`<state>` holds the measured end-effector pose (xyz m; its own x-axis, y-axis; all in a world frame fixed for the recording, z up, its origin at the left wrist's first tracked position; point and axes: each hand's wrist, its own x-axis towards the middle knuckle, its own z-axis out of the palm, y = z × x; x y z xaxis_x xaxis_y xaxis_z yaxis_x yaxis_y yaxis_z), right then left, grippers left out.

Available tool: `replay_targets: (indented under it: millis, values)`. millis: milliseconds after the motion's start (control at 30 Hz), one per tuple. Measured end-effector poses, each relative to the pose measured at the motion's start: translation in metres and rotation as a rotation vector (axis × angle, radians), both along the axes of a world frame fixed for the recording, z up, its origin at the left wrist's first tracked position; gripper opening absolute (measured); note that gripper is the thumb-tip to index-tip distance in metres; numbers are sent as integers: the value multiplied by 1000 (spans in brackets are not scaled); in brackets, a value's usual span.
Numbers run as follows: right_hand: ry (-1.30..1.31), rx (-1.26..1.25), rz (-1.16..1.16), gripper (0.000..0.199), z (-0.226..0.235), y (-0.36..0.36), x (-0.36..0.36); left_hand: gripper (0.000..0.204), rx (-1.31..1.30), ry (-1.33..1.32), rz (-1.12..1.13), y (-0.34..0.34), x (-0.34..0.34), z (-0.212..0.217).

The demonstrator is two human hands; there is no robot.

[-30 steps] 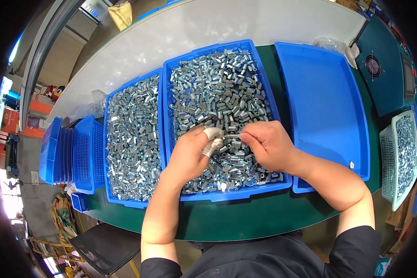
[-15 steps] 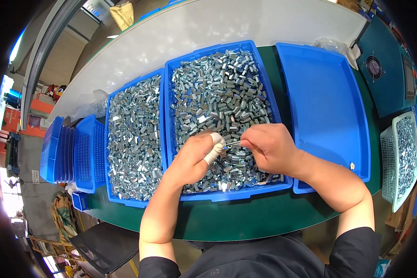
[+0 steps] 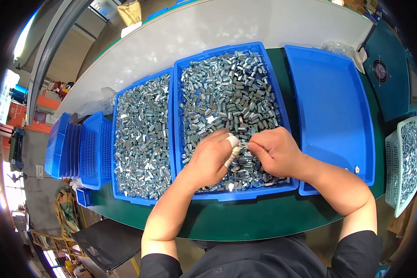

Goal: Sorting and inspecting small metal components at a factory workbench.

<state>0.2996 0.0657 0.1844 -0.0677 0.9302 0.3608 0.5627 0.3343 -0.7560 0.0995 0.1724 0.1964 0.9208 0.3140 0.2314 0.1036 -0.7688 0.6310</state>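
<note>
We held our left hand and right hand curled close together over the middle blue tray, its metal hex standoffs beneath, presumably so drops landed inside, though we couldn't tell what either gripped.

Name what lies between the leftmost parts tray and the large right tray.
Head view: the middle tray of metal parts, plus a strip of green tabletop.

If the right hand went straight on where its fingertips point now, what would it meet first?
Probably the left hand, at its white finger wraps. The right hand points leftward at them over the parts, though this single view leaves depth unclear.
</note>
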Motion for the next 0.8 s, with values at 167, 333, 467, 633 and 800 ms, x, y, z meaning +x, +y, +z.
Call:
replay_targets:
  millis: [167, 333, 467, 633, 800]
  values:
    - [188, -141, 8, 27, 5, 0, 0, 28, 217, -127, 58, -4, 3, -3]
    - [249, -195, -50, 28, 2, 0, 1, 22, 189, -185, 130, -8, 10, 2]
    - [212, -139, -17, 27, 1, 0, -1, 16, 120, -174, 120, -4, 7, -2]
    - [192, -32, -95, 30, -2, 1, 3, 12, 267, -209, 271, 12, -6, 1]
    - [294, -77, -157, 33, 3, 2, 1, 19, 707, -303, 999, 44, -29, 6]
